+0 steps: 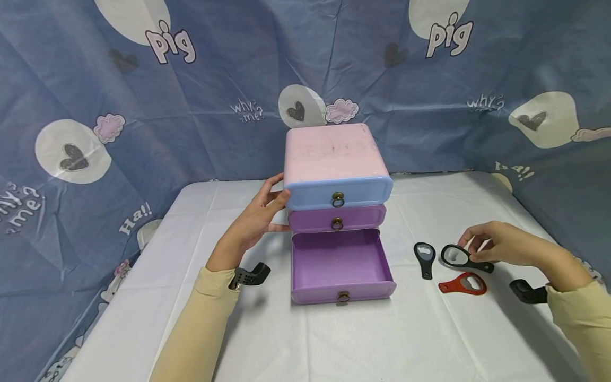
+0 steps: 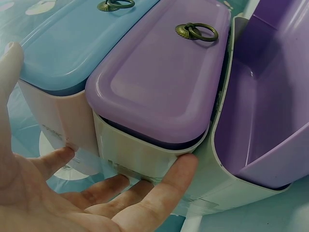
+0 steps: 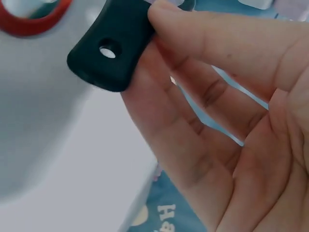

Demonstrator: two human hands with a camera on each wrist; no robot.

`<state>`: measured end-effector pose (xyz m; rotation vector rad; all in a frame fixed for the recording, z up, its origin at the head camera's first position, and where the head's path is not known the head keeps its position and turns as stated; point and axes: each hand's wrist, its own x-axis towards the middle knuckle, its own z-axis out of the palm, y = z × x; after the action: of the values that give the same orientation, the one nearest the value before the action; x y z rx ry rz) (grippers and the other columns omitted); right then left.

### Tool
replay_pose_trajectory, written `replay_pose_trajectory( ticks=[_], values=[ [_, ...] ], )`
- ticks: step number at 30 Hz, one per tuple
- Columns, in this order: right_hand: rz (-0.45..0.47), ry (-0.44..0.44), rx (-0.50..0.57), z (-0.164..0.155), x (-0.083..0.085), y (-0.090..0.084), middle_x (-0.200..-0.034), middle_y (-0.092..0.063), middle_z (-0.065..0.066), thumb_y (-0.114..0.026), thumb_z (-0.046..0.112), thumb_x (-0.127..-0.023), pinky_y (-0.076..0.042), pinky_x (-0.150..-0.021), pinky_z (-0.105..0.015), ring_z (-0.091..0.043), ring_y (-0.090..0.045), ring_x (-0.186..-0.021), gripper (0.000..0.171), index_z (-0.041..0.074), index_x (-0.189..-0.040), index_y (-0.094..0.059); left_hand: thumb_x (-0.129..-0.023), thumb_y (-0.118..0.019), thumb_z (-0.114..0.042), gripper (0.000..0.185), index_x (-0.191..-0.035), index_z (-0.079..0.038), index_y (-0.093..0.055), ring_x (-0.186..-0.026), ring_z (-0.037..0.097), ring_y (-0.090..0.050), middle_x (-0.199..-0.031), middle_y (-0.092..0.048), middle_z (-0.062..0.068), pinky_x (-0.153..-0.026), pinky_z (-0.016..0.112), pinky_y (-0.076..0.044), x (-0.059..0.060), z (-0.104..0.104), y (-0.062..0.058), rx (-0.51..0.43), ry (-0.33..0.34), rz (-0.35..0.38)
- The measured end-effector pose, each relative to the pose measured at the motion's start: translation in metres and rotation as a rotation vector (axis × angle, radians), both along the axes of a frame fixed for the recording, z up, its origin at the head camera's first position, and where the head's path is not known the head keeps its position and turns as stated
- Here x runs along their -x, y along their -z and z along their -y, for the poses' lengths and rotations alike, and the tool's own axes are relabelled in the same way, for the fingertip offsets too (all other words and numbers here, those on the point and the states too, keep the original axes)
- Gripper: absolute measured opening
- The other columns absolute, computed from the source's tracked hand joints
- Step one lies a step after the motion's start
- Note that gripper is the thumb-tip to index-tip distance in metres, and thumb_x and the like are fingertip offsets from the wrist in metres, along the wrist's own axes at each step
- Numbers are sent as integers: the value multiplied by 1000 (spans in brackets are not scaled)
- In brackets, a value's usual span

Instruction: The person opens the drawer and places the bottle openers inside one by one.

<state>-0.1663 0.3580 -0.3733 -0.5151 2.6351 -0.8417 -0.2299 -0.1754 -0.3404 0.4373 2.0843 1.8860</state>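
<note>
Centrally on the white desk (image 1: 334,339) a small drawer chest (image 1: 334,154) is seen, with a pink top, a blue top drawer (image 1: 315,193), a purple middle drawer (image 1: 363,217) and a purple bottom drawer (image 1: 336,262) pulled out toward the lower edge of the frame. The left hand (image 1: 255,223) is laid against the chest's left side, its fingers straight and spread, nothing being gripped; in the left wrist view the fingertips (image 2: 181,166) are pressed to the pale wall beneath the middle drawer. At the right of the frame a black bottle opener (image 1: 460,257) is pinched by the right hand (image 1: 501,246) near its handle end, just above the desk. A second black opener (image 1: 424,258) is laid just left of it, and a red opener (image 1: 464,285) just below. A blue printed cloth (image 1: 191,106) is hung behind the desk.
</note>
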Motion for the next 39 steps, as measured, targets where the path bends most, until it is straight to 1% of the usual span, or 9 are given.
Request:
replay_pose_trajectory(
  ticks=[3, 6, 12, 16, 20, 24, 27, 31, 39],
  values=[
    [-20, -10, 31, 1, 1, -4, -94, -69, 2, -78, 1, -95, -56, -64, -26, -4, -70, -80, 23, 0, -117, -69, -110, -58, -50, 73, -170, -37, -19, -158, 39, -35, -167, -29, 16, -101, 65, -58, 0, 0, 0, 1, 1, -1],
    [-69, -9, 36, 5, 1, -10, -93, -70, 3, -79, -1, -94, -57, -64, -26, -4, -70, -78, 27, 0, -119, -68, -110, -59, -51, 73, -170, -38, -19, -158, 38, -35, -167, -30, 16, -102, 66, -58, 0, 0, 0, 0, 3, -2],
    [-193, 30, -22, 21, 2, -24, -96, -73, 2, -82, 2, -93, -58, -69, -26, -2, -73, -85, 37, 9, -127, -68, -109, -59, -51, 73, -169, -38, -20, -158, 39, -35, -166, -29, 16, -102, 66, -58, -1, 0, 0, -2, 1, -2],
    [-250, 32, -21, 31, 2, -30, -98, -75, 0, -82, 4, -94, -57, -69, -26, -4, -75, -87, 41, 14, -131, -68, -110, -59, -51, 72, -169, -38, -20, -158, 38, -35, -166, -30, 16, -101, 65, -58, -1, 0, 1, 0, 0, -1],
    [-308, 27, -1, 40, 3, -32, -96, -75, -1, -83, 3, -93, -57, -67, -25, -2, -74, -85, 43, 17, -131, -68, -110, -59, -50, 72, -169, -38, -20, -158, 38, -35, -166, -30, 16, -101, 65, -59, 0, 0, 1, 2, -1, -3],
    [-359, 9, 43, 49, 4, -34, -93, -75, 2, -84, 2, -92, -57, -66, -25, -2, -72, -80, 44, 16, -130, -68, -110, -59, -50, 72, -169, -38, -20, -159, 38, -35, -166, -30, 16, -101, 65, -58, 0, 0, 0, 3, -1, -3],
    [-357, 2, 104, 56, 5, -37, -93, -74, 4, -83, 1, -92, -58, -66, -26, -5, -72, -78, 44, 15, -131, -68, -109, -59, -51, 72, -169, -39, -21, -159, 38, -35, -166, -30, 16, -101, 65, -58, 0, 0, 0, 4, -3, -3],
    [-320, -6, 176, 67, 8, -42, -94, -74, 0, -83, 0, -92, -60, -66, -27, -9, -72, -77, 45, 12, -133, -68, -109, -59, -51, 73, -169, -38, -21, -159, 38, -35, -166, -30, 16, -101, 65, -58, 0, 0, 0, 6, -8, -7],
    [-254, -8, 223, 88, 10, -48, -98, -75, -3, -83, 6, -94, -62, -73, -28, -11, -74, -85, 45, 13, -136, -69, -109, -59, -52, 74, -170, -38, -20, -159, 39, -35, -167, -30, 16, -102, 66, -58, -1, -1, 0, 19, -11, -10]
  ],
)
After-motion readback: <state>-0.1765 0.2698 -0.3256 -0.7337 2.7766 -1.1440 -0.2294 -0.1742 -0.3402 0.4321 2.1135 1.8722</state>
